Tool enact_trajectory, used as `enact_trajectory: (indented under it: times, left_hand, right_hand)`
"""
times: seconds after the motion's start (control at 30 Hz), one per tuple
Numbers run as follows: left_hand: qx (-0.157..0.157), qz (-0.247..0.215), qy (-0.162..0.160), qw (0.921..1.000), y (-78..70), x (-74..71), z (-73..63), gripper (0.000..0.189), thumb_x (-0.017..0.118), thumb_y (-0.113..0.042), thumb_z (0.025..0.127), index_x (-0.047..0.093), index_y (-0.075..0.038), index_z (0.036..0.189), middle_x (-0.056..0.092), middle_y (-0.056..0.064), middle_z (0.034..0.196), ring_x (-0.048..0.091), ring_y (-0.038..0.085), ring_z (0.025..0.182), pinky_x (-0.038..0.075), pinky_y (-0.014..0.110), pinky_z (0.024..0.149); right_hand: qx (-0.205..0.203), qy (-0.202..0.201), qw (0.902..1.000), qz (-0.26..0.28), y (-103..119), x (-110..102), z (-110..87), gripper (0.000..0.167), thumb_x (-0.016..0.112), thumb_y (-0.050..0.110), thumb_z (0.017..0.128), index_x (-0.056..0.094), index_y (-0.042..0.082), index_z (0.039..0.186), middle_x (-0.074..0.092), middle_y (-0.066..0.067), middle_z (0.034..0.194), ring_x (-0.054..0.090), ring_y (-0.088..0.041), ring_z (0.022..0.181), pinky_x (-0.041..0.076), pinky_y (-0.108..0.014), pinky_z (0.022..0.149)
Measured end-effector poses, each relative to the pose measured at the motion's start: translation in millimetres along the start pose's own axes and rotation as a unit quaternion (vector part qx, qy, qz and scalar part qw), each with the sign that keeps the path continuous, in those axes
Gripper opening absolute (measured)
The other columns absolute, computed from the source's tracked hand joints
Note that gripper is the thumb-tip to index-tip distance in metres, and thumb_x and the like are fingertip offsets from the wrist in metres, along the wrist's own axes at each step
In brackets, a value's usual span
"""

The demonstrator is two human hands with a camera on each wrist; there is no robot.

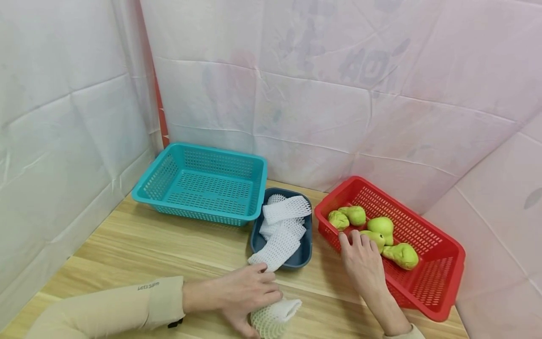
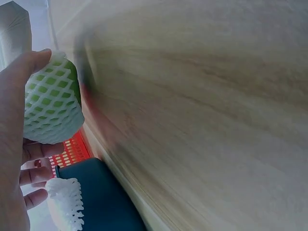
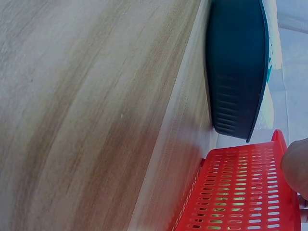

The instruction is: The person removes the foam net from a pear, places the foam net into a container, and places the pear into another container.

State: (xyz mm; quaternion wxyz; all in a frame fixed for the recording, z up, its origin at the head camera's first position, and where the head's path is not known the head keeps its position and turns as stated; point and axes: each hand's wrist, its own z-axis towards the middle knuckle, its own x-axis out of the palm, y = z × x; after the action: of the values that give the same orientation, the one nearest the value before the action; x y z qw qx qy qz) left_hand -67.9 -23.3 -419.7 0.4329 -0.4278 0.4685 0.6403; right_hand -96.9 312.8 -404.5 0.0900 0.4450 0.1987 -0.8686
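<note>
My left hand [image 1: 243, 294] grips a green fruit in a white foam net sleeve [image 2: 53, 103] near the table's front edge. In the left wrist view the thumb lies over its top and a finger passes beneath it. My right hand [image 1: 362, 263] reaches over the near rim of the red basket [image 1: 459, 263]. Its fingertips are beside a green pear [image 1: 374, 239], with the contact hidden. Other green pears [image 1: 401, 255] lie around it in the basket. In the right wrist view only part of the right hand [image 3: 296, 166] shows, at the basket's rim.
A dark blue tub [image 1: 304, 256] stands between the baskets, with several white foam net sleeves [image 1: 281, 240] in it, one hanging over its near edge. The teal basket [image 1: 199, 214] sits at the back left. Patterned sheets [image 1: 296, 94] enclose the wooden table [image 1: 203, 249].
</note>
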Motion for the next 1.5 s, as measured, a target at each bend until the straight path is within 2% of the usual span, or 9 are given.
enact_trajectory:
  times: [0.2,0.43,0.77,0.93,1.1,1.23,1.33,1.5]
  left_hand:
    - [-0.007,0.005,0.01,0.9999,5.2,2.1,-1.4,0.08,0.048,-0.093,0.081,0.057,-0.025,0.121,0.064,-0.017,0.108,0.05,0.006,0.096,0.036,0.026,0.084]
    - [-0.005,0.015,0.004,0.9999,6.7,4.6,-2.8,0.083,0.043,-0.096,0.081,0.057,-0.025,0.122,0.062,-0.015,0.105,0.05,0.008,0.095,0.036,0.027,0.085]
    - [-0.014,0.011,0.013,0.9998,10.2,0.8,-7.9,0.098,0.04,-0.097,0.083,0.057,-0.02,0.141,0.063,-0.011,0.119,0.054,0.008,0.107,0.04,0.028,0.093]
    - [-0.012,0.011,-0.017,0.9997,16.0,-7.5,-12.7,0.097,0.039,-0.096,0.084,0.059,-0.02,0.14,0.064,-0.012,0.121,0.055,0.008,0.103,0.04,0.028,0.092]
    - [-0.007,0.008,-0.061,0.998,27.1,-17.4,-21.3,0.092,0.045,-0.094,0.084,0.063,-0.018,0.134,0.065,-0.009,0.115,0.055,0.009,0.097,0.041,0.028,0.089]
    - [-0.015,0.001,-0.079,0.9967,40.6,-25.3,-31.0,0.09,0.054,-0.09,0.083,0.065,-0.015,0.132,0.066,-0.007,0.111,0.056,0.011,0.098,0.042,0.03,0.09]
    - [-0.024,0.012,-0.082,0.9963,52.5,-30.9,-38.7,0.09,0.058,-0.089,0.082,0.066,-0.014,0.13,0.067,-0.005,0.111,0.059,0.013,0.099,0.043,0.032,0.092]
    - [-0.043,0.049,-0.06,0.996,73.6,-36.9,-51.4,0.091,0.054,-0.09,0.083,0.067,-0.013,0.131,0.07,-0.002,0.117,0.061,0.016,0.104,0.046,0.034,0.093]
  right_hand:
    - [0.0,0.004,1.0,-0.001,-0.5,0.9,-1.3,0.026,0.038,0.014,0.101,0.059,-0.001,0.104,0.055,-0.021,0.09,0.051,-0.04,0.075,0.04,-0.044,0.063]
    - [0.002,0.009,1.0,-0.001,-1.1,1.4,-2.0,0.025,0.039,0.013,0.101,0.059,-0.001,0.105,0.055,-0.021,0.09,0.051,-0.04,0.075,0.04,-0.044,0.064]
    - [-0.001,0.013,0.9999,-0.002,-2.8,0.2,-1.2,0.026,0.038,0.013,0.101,0.059,-0.001,0.106,0.055,-0.021,0.09,0.052,-0.04,0.076,0.041,-0.045,0.064]
    - [-0.005,0.006,1.0,-0.001,-3.1,-1.2,-0.7,0.028,0.038,0.014,0.101,0.06,-0.001,0.108,0.056,-0.021,0.091,0.053,-0.041,0.077,0.041,-0.046,0.064]
    - [-0.01,-0.017,0.9998,0.008,-3.7,-3.0,-1.5,0.036,0.033,0.019,0.107,0.062,-0.001,0.11,0.059,-0.022,0.095,0.053,-0.04,0.079,0.04,-0.046,0.065]
    - [-0.027,-0.031,0.9989,0.02,-2.6,-6.0,-2.5,0.051,0.025,0.032,0.114,0.064,0.0,0.115,0.062,-0.021,0.1,0.057,-0.04,0.083,0.043,-0.048,0.068]
    - [-0.051,-0.03,0.9974,0.04,1.2,-8.6,-2.6,0.059,0.027,0.046,0.114,0.066,0.002,0.117,0.065,-0.018,0.103,0.059,-0.039,0.085,0.047,-0.049,0.073]
    - [-0.087,-0.014,0.9924,0.085,11.7,-14.8,-4.2,0.068,0.031,0.061,0.109,0.069,0.007,0.122,0.066,-0.013,0.107,0.061,-0.035,0.094,0.048,-0.048,0.084]
